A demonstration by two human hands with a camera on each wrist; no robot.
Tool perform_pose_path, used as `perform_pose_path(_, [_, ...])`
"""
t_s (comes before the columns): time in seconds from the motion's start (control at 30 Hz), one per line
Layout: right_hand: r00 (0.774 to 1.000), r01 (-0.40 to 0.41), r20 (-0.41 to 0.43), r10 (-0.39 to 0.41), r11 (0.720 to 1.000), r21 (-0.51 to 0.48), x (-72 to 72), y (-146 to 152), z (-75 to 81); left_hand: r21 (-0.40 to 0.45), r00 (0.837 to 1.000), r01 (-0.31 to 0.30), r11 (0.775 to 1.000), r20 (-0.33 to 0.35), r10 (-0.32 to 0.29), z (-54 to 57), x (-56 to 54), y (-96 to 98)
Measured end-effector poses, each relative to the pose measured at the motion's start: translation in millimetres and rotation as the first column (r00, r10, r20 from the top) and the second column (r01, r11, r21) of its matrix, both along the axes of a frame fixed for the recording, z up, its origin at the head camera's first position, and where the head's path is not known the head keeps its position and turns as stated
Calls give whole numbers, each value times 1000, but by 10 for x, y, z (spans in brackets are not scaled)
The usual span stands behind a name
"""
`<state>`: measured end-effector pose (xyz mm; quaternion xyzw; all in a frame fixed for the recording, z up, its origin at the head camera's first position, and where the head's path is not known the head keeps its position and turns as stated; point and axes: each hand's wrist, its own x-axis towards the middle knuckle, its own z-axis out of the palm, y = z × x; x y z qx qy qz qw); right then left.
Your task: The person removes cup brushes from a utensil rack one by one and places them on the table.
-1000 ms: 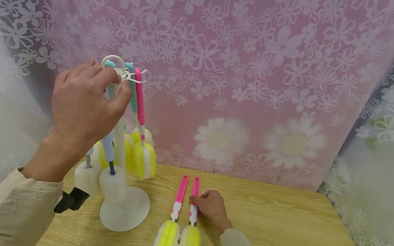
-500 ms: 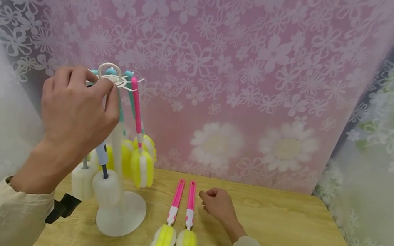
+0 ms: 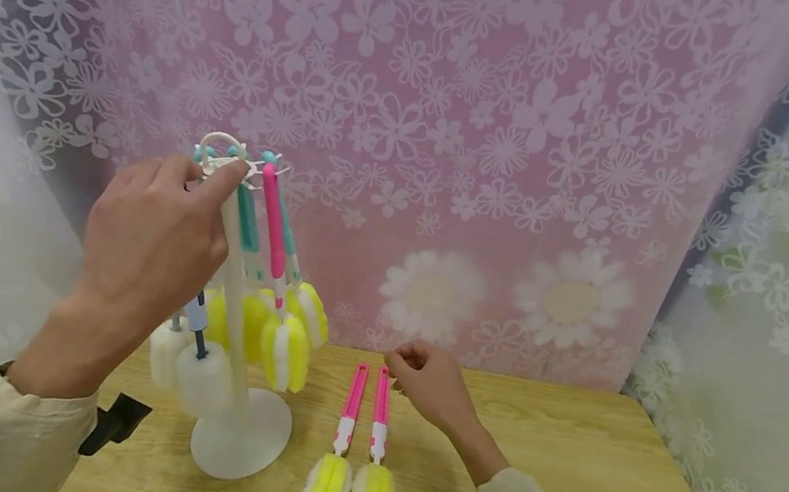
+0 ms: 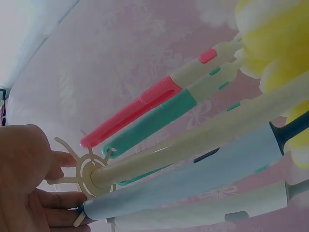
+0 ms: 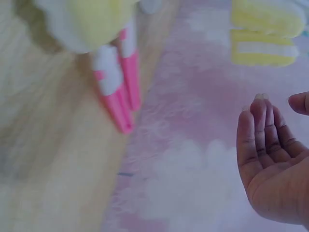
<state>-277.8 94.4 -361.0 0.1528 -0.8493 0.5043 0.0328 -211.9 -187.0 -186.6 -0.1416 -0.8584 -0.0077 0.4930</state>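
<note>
My left hand [image 3: 152, 246] grips the hooked top of a white rack [image 3: 233, 316], its fingers among the hook arms in the left wrist view. Sponge brushes hang from the hooks: a pink-handled brush [image 3: 273, 220], several teal-handled ones, a light-blue-handled brush [image 4: 193, 169] and a white-handled brush [image 4: 203, 212]. My right hand [image 3: 431, 386] hangs above the table with loosely bent fingers, holding nothing; in the right wrist view its palm [image 5: 275, 164] shows bare. Two pink-handled sponge brushes lie side by side: the left brush [image 3: 354, 396] and the right brush [image 3: 383, 400], nearer that hand.
The rack's round white base [image 3: 241, 447] stands on the wooden table [image 3: 582, 474], left of the lying brushes. A pink flowered curtain [image 3: 420, 115] rises along the table's back edge, and a pale flowered sheet [image 3: 787, 360] flanks the right side.
My right hand has let go of the right pink brush's handle, drawn off to the right and then risen. The rack's top has turned, bringing a teal-handled brush out behind the hanging pink one.
</note>
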Motion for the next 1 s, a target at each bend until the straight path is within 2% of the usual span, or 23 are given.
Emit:
perform_pose_path(0.07, [999, -30, -18, 30, 1000, -4, 37, -49, 101, -13, 1000, 7, 1000, 13, -7, -12, -1, -9])
perform_pose_path(0.17, [995, -96, -42, 94, 995, -36, 90, -143, 253, 16, 999, 39, 999, 11, -39, -23, -15, -26])
perform_pose_path(0.3, [977, -203, -80, 196, 975, -86, 139, -323, 439, 121, 995, 95, 988, 5, -96, -36, -34, -36])
perform_pose_path(0.37, [970, -232, -102, 223, 968, -96, 144, -441, 518, 163, 993, 114, 980, 2, -115, -40, -40, -33])
perform_pose_path(0.5, [958, -244, -170, 229, 967, -74, 120, -724, 684, 187, 990, 139, 972, -58, -131, -27, -72, -9])
perform_pose_path(0.7, [933, -272, -274, 235, 956, -108, 48, -1121, 871, 183, 987, 122, 975, -123, -101, -20, -137, 36])
perform_pose_path(0.87, [936, -285, -260, 235, 943, -172, 43, -1269, 888, 164, 988, 87, 983, -139, -64, -28, -147, 55])
perform_pose_path(1.0, [938, -259, -287, 194, 943, -209, 20, -1298, 872, 149, 989, 80, 986, -136, -60, -34, -149, 64])
